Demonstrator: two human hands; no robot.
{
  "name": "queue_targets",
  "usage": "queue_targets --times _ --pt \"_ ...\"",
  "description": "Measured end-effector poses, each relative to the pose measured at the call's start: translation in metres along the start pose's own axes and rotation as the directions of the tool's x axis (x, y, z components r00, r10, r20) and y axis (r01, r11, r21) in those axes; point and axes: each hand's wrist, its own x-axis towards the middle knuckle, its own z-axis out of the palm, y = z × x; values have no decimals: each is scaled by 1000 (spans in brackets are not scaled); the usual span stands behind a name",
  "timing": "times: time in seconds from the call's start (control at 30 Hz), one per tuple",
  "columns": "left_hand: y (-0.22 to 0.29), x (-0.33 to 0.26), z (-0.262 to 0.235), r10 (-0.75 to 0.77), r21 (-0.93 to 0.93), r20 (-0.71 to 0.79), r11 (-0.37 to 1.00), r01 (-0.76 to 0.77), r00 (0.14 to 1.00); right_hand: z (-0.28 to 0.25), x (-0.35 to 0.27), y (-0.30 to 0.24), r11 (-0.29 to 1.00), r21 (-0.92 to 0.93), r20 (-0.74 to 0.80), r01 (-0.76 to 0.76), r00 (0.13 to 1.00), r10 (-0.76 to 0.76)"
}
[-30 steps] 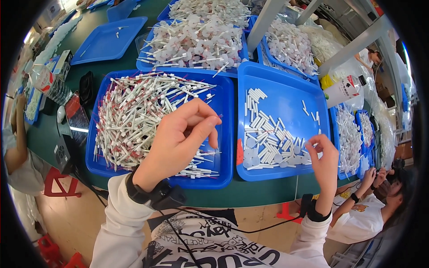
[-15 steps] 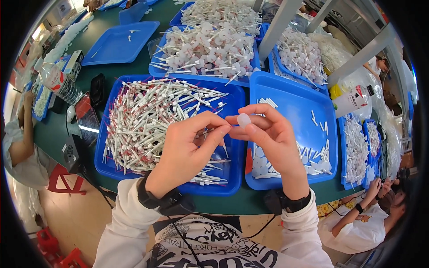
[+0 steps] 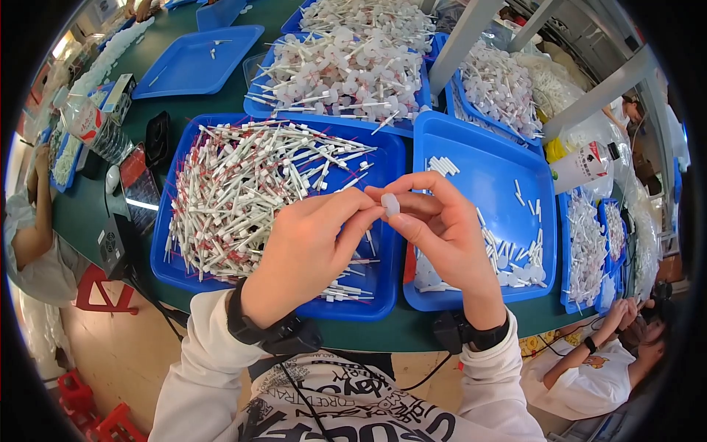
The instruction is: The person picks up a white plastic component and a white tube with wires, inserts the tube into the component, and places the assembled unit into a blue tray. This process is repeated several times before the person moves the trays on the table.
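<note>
My right hand (image 3: pixel 451 239) pinches a small translucent white disc (image 3: pixel 390 205) between thumb and fingers. Touching it from the other side are the closed thumb and forefinger of my left hand (image 3: pixel 300 239); whatever they grip is hidden. Both hands meet above the gap between two blue trays. Under my left hand, the left tray (image 3: pixel 384 158) bears a heap of thin white sticks (image 3: pixel 228 202) with red strands. The right tray (image 3: pixel 471 158), beneath my right hand, has short white tubes (image 3: pixel 443 165) and more white discs (image 3: pixel 524 275) along its near side.
Behind are trays heaped with disc-ended sticks (image 3: pixel 346 74), and a nearly bare blue tray (image 3: pixel 199 62). A metal post (image 3: pixel 460 48) rises at the back. Bottles stand at left (image 3: pixel 99 129) and right (image 3: pixel 585 166). A phone (image 3: pixel 140 180) lies left; another person (image 3: pixel 589 368) sits right.
The disc has shifted slightly left and down and turned more edge-on, against my left fingertips. My right fingers have closed in toward the left hand.
</note>
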Motion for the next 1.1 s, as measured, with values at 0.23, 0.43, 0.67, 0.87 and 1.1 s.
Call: queue_targets --times 0.23,0.43,0.67,0.87,1.1 --pt "-1 0 1 54 26 29 998 -55 998 -2 1 5 998 -66 -29 -9 1000 7" --pt "-1 -1 1 73 27 4 997 -73 997 0 0 4 1000 -17 -40 -25 999 25" --pt "-3 -1 6 130 77 -77 989 -124 989 2 0 9 998 67 -44 -22 999 25" --pt "-1 -3 2 140 140 -38 981 -134 989 4 2 10 997 75 -44 -21 999 25" --pt "2 0 -3 197 194 71 959 -207 978 -4 -3 9 1000 9 -18 -13 1000 13"
